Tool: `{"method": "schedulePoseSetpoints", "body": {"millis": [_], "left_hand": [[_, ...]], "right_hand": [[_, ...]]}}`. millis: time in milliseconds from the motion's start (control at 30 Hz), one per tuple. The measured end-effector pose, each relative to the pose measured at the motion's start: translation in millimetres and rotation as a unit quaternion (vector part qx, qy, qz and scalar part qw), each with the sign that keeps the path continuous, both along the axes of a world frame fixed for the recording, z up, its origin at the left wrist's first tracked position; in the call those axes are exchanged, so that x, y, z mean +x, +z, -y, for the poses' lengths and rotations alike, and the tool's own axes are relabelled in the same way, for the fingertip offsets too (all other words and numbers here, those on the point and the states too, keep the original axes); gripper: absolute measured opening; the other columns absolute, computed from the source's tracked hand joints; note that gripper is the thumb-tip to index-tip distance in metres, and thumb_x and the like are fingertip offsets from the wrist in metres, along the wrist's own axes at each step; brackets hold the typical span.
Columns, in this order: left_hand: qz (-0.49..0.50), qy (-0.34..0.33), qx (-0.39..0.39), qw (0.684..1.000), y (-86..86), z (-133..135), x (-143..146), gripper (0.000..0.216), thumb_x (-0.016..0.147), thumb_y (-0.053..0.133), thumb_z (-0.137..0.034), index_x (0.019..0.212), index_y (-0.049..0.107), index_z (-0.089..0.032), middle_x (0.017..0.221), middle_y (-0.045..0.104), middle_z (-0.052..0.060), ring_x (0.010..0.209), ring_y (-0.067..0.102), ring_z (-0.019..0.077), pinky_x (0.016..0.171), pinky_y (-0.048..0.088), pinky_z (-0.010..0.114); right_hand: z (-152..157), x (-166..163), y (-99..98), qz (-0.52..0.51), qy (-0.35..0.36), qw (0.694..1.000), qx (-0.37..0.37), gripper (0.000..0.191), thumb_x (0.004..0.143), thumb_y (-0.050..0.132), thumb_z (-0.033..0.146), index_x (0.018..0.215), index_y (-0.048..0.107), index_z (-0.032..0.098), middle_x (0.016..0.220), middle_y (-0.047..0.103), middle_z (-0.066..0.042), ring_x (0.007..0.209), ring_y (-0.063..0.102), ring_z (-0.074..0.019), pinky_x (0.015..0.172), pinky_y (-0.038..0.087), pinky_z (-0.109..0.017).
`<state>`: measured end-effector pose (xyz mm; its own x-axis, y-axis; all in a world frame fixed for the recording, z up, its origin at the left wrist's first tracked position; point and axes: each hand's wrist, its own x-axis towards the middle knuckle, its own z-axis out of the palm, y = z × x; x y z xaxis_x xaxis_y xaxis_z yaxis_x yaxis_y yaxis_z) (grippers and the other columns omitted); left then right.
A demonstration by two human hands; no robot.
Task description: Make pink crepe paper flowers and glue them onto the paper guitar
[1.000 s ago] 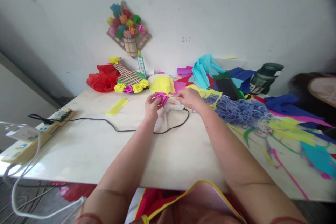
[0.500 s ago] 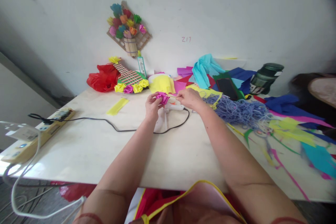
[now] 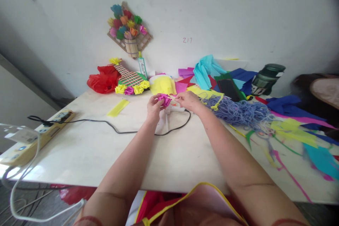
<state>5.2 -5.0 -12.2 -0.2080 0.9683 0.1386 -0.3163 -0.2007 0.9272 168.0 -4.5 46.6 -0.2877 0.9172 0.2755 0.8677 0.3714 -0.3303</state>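
Pinched in the fingers of my left hand is a magenta crepe-paper flower. My right hand is closed on a thin pale stick, whose far end reaches the flower. Just below both hands lies a white glue gun with a black cord; the fingers and flower cover part of it. Behind the hands, at the wall, stands a green board decorated with striped sticks and yellow and magenta paper flowers along its bottom.
A tangle of blue-grey string, a phone and coloured paper scraps fill the right side. A dark green jar stands behind them. At left are a yellow paper strip and a power strip. The glue gun's cord crosses the table.
My right hand has shifted slightly left, closer to the flower, with the stick in its fingers. The left hand keeps its hold on the flower in nearly the same place.
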Motion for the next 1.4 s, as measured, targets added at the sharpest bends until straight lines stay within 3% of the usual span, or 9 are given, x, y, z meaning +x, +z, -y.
{"method": "schedulePoseSetpoints", "body": {"millis": [200,400,633,1100,1400], "left_hand": [[-0.001,-0.01,0.001,1.0,-1.7,-1,0,0.04,0.058,0.068,-0.026,0.095,0.056,-0.017,0.077,0.062,0.002,0.065,0.062,0.0154,0.062,0.05,0.031],[-0.005,-0.021,0.003,1.0,-2.7,-2,0,0.041,0.059,0.07,-0.028,0.096,0.056,-0.017,0.079,0.063,0.002,0.067,0.062,0.0154,0.065,0.051,0.032],[-0.003,-0.035,0.005,0.999,-2.8,-2,0,0.04,0.059,0.071,-0.028,0.094,0.056,-0.017,0.08,0.064,0.003,0.066,0.062,0.0154,0.064,0.051,0.032],[-0.012,-0.016,-0.021,1.0,0.5,-1,0,0.039,0.057,0.068,-0.025,0.093,0.058,-0.016,0.074,0.064,0.002,0.061,0.061,0.0154,0.059,0.051,0.032],[-0.007,-0.005,-0.022,1.0,1.8,-1,1,0.038,0.053,0.069,-0.024,0.089,0.058,-0.015,0.075,0.063,0.002,0.06,0.06,0.0142,0.058,0.05,0.03]], "right_hand": [[-3,-1,-3.3,-0.012,-0.005,1.0,-0.004,0.023,0.08,0.052,0.034,0.088,0.071,0.024,0.079,0.071,-0.002,0.075,0.061,-0.0148,0.062,0.038,-0.022],[-4,-6,-8.6,0.015,-0.034,0.998,0.049,0.023,0.08,0.054,0.035,0.093,0.07,0.025,0.085,0.072,-0.002,0.083,0.063,-0.018,0.068,0.041,-0.026],[-2,-7,-9.6,0.061,-0.021,0.996,0.068,0.034,0.088,0.042,0.044,0.105,0.067,0.028,0.095,0.071,-0.004,0.088,0.063,-0.0199,0.071,0.043,-0.028],[3,-9,-11.0,0.152,0.026,0.983,0.1,0.04,0.092,0.032,0.038,0.13,0.046,0.04,0.107,0.069,-0.002,0.088,0.065,-0.0208,0.072,0.044,-0.031],[10,-15,-4.8,0.202,0.021,0.976,0.074,0.047,0.093,0.028,0.031,0.139,0.028,0.042,0.109,0.067,-0.002,0.09,0.063,-0.0199,0.074,0.044,-0.031]]}}
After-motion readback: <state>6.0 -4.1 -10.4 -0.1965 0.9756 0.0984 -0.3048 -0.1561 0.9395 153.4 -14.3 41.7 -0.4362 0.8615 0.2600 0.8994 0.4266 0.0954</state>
